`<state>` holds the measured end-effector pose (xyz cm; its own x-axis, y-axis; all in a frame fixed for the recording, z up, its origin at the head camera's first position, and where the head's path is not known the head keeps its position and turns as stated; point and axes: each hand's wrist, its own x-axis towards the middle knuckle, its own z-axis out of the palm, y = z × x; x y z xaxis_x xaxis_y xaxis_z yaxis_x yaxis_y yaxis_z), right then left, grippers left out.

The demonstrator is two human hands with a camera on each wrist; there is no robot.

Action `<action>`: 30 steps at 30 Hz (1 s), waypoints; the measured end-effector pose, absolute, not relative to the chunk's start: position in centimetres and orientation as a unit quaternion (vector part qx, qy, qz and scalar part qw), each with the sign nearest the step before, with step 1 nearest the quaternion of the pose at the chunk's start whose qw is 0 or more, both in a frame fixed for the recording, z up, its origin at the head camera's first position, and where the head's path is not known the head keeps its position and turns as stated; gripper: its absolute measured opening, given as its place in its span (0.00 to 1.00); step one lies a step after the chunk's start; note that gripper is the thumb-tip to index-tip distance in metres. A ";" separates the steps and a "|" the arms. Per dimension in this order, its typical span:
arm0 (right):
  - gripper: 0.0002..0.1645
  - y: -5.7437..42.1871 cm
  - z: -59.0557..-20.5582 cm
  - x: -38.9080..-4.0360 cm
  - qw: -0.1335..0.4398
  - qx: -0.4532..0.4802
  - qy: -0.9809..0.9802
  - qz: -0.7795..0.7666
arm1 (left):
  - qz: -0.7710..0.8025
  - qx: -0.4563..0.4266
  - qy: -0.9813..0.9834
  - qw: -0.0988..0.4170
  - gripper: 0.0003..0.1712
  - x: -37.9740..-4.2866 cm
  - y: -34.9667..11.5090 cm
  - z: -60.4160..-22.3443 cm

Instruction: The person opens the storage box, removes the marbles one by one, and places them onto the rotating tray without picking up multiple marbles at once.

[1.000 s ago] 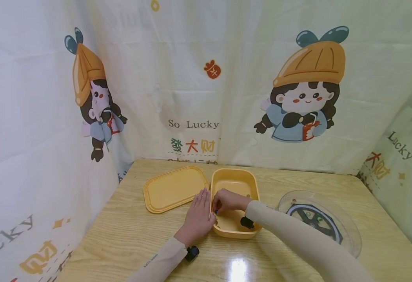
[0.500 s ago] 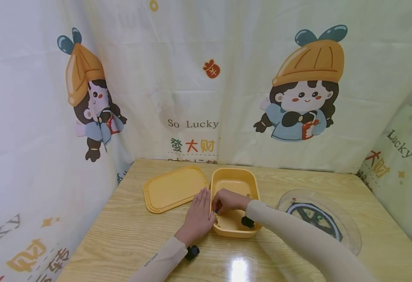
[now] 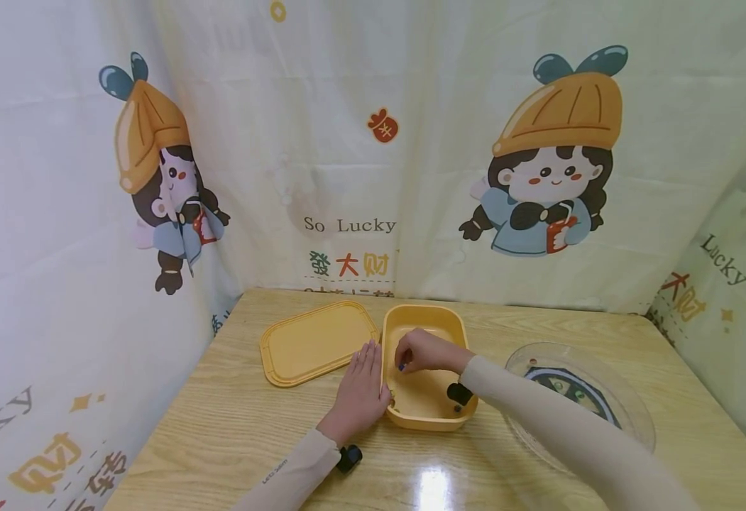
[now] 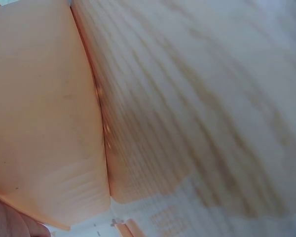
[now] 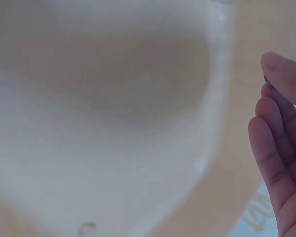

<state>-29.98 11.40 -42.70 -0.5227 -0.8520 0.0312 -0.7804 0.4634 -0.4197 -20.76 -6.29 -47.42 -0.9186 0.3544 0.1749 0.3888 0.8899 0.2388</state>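
Note:
A yellow rectangular box [image 3: 426, 425] stands uncovered on the table. My right hand [image 3: 429, 352] is over its inside, thumb and index finger pinching a small dark blue piece [image 3: 401, 367]. In the right wrist view only a dark sliver of that piece [image 5: 268, 83] shows between the fingertips. Straight-fingered, my left hand [image 3: 358, 394] lies along the box's left rim. The left wrist view shows the outer wall of the box [image 4: 44, 113] and a bit of that hand [image 4: 12, 222]. Several tiny brownish bits [image 3: 392, 399] sit in the near left corner.
A yellow lid [image 3: 319, 345] lies flat left of the box. On the right, partly under my right forearm, is a clear round tray [image 3: 637, 426] with a dark wheel-like pattern and small green and red pieces. A small dark bead-like thing [image 3: 458, 409] sits in the box's near right corner.
My right hand has moved right and slightly up from the box's left inner wall, carrying the small blue piece. My left hand has stayed in place.

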 end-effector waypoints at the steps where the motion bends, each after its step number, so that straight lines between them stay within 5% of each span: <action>1: 0.05 11.6 -42.4 -29.9 0.092 -0.474 0.853 -0.200 | -0.136 -0.191 -0.970 0.063 0.38 -20.7 -6.3 -47.4; 30: 0.04 22.1 -37.9 -27.0 0.009 -0.360 0.900 -0.247 | -0.132 -0.196 -0.969 0.072 0.37 -20.9 -6.4 -47.5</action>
